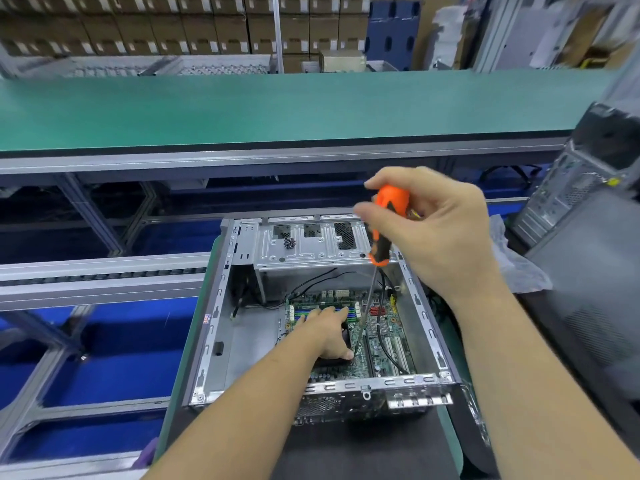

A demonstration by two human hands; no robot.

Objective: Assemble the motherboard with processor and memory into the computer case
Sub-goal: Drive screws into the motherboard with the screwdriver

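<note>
1. Head view, the only one here: the computer case (221,306) lies on its side on the bench (450,445), open face up, and the motherboard (381,341) is already down on its floor, toward the right half. Memory sticks (325,311) are seated in the slots at the board's far edge.

2. Left hand (329,336) rests on the middle of the board with the fingers laid out fairly flat toward the memory, thumb near the screwdriver tip. It covers something dark underneath, probably the cooler, can't tell for sure.

3. Right hand (436,230) is wrapped around the orange handle of the screwdriver (381,244), held nearly upright, shaft running down to the board just beside the left thumb. Whether the tip is actually in a screw is too small to see.

4. Handling, my take: the board is light but stiff and fragile, so hold it by the edges or push on the sturdy middle, never on the little components or slots. Loose black cables (384,327) drape across the right side, easy to snag.

5. The case is sheet steel, heavy enough to stay put, and its edges look sharp. A small clump of screws (289,242) sits on the drive cage (311,251) at the far end.
</note>
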